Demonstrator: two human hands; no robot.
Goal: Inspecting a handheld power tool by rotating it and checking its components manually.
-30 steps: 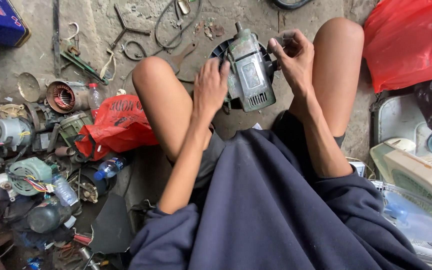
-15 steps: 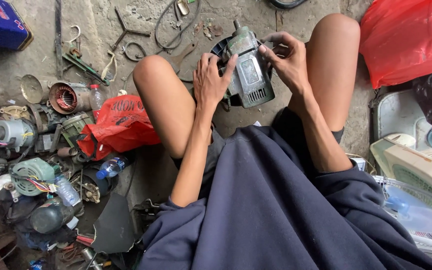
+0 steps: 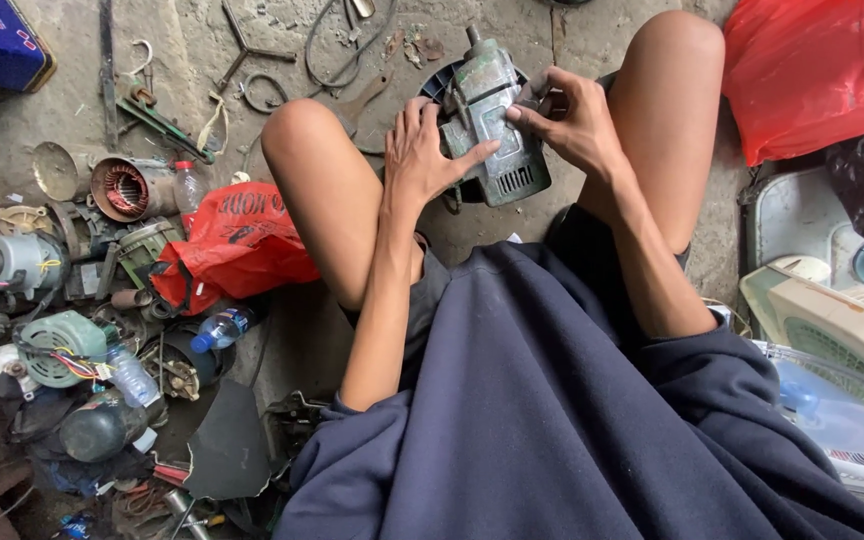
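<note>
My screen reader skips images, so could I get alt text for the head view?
Both hands, left hand and right hand, grip a grey-green motor between bare knees, above a concrete floor. Motor parts and a red bag lie to the left.

Motor housing [image 3: 492,120] sits on the floor [image 3: 62,90] between the two knees, left hand [image 3: 427,150] against its left side, right hand [image 3: 572,125] on its right. Plastic bag [image 3: 232,240] lies just left of the left knee. Beyond it, further left: stator [image 3: 127,188], small motors [image 3: 57,345], water bottle [image 3: 220,327]. Fan [image 3: 832,320] lies at the right edge.
</note>
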